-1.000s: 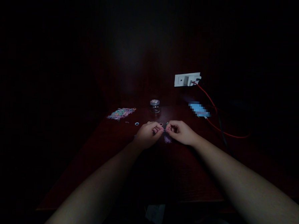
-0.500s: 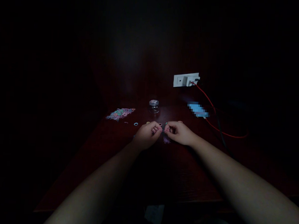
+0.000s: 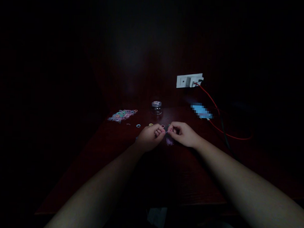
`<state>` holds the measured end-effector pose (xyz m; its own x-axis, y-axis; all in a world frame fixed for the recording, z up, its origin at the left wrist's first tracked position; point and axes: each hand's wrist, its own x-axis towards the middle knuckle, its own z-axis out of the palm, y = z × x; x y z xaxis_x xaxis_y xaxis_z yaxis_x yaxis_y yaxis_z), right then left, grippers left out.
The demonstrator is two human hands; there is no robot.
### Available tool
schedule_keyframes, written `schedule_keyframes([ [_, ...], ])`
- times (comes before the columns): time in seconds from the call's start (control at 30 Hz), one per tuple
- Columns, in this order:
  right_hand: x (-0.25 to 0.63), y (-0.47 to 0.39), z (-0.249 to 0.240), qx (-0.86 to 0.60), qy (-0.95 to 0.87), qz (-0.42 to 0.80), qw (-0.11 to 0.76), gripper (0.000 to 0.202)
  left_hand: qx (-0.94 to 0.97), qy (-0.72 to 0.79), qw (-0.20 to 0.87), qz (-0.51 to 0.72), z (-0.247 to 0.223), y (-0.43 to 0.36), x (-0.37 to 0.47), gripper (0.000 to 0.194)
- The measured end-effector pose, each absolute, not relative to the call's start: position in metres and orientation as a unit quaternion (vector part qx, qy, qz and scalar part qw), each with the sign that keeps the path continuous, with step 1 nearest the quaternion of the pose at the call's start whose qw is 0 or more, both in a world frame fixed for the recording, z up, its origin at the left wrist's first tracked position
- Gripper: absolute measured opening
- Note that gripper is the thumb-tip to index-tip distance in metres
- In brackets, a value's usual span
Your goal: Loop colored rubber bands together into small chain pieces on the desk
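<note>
Left hand and right hand pinched a thin, pale elastic band (likely light, stretchy, best held by its ends).

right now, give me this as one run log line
left hand: pinching thin strand | right hand: pinching same strand | nearby: purple bundle | beyond: jar

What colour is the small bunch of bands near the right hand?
The bunch of bands is purple, seen best in the head view.

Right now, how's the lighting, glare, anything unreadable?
Head view: very dark, surroundings nearly black. Head view: small highlights on clear, round, lidded jar. Head view: blue patch pixelated. Head view: thin pale strand between bare left hand and bare right hand too fine to read.
</note>
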<state>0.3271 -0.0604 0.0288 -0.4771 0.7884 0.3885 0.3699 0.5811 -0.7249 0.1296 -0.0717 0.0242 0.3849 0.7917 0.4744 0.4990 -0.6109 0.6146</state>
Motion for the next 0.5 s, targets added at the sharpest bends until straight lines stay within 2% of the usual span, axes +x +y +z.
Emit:
schedule_keyframes([
  [0.5,0.3256,-0.0614,0.0313,-0.357,-0.814,0.286,0.357,0.013,0.810,0.401,0.189,0.384,0.0242,-0.0725,0.1291,0.011],
])
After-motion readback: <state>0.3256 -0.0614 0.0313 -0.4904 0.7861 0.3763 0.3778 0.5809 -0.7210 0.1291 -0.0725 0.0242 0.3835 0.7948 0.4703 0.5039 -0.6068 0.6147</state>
